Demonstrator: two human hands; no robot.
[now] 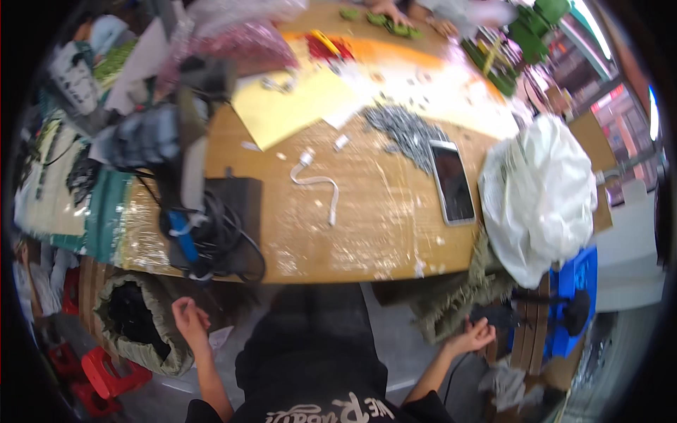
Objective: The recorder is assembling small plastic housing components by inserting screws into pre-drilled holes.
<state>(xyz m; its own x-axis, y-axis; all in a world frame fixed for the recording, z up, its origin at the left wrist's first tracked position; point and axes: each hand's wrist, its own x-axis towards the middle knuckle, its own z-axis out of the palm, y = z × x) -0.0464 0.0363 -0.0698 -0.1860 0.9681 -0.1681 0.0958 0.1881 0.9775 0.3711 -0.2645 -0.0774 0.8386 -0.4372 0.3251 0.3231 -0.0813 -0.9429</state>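
black thing [498, 316] by right grip [475, 338] indistinct, shirt [310, 395] cropped

Free lane: table [381, 243] front-centre, between black cable coil [229, 240] and phone [453, 185], low white cable [334, 201] lying within | Left obstacles: coil, dark box [248, 194] | Right: phone, bulky white bag [539, 201] | Rear: grey heap [405, 132], yellow sheet [289, 106] | Below edge: open-mouthed sack [176, 361] beside left hand [189, 315], fringed sack [448, 310] near right hand [476, 337]
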